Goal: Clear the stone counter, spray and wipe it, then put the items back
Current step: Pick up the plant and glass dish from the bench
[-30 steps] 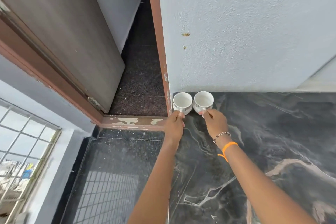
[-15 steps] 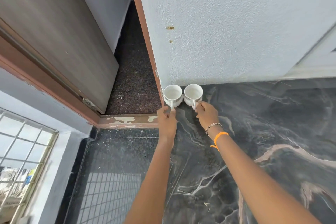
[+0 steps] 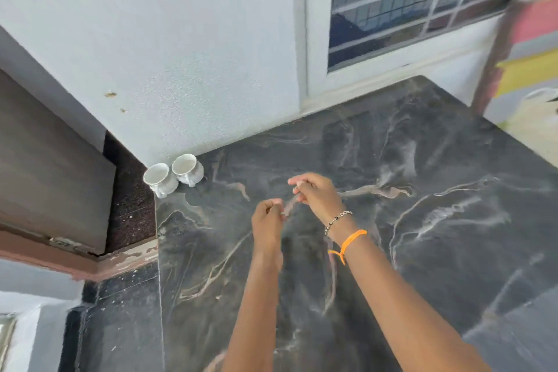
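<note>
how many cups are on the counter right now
2. Both white cups stand side by side at the stone counter's back left corner against the wall: the left cup at the counter's edge, the right cup beside it. No others show in view.

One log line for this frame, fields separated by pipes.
cups: side by side, counter corner | left hand: empty | right hand: empty | both clear of cups

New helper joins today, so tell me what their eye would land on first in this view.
First, the two white cups, side by side in the far left corner of the dark veined stone counter, against the wall. Next, the left hand and right hand, fingers curled, above the counter's middle and clear of the cups. An orange band marks the right wrist.
</note>
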Tool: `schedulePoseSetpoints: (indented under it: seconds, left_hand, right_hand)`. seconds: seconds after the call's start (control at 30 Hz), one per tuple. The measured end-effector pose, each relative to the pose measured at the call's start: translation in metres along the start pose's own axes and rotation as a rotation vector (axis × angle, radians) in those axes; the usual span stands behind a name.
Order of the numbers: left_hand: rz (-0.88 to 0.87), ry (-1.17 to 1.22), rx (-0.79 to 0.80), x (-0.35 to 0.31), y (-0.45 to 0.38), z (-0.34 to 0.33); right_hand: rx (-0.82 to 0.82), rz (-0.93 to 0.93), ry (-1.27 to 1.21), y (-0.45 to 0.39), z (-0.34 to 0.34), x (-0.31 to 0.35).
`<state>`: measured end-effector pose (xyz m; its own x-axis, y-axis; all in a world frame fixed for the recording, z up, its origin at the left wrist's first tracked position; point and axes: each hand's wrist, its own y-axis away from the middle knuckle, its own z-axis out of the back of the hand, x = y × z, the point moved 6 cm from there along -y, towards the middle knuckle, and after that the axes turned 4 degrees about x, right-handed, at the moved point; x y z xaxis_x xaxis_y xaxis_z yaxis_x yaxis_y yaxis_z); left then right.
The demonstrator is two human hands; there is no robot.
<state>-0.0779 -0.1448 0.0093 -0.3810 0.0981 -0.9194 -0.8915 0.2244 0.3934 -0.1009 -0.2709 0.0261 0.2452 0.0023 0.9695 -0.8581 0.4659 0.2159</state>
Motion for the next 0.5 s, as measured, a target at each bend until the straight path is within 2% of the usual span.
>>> schedulePoseSetpoints:
  seconds: [0.27,0.5]
  left_hand:
    - [-0.014,-0.017,0.265,0.014,0.091,-0.212]
    - [0.009,0.025,0.534,0.027,0.162,-0.389]
  right_hand:
    - [-0.219,0.037,0.011,0.089,0.224,-0.014]
    - [-0.504,0.055,-0.062,0.131,0.4,-0.049]
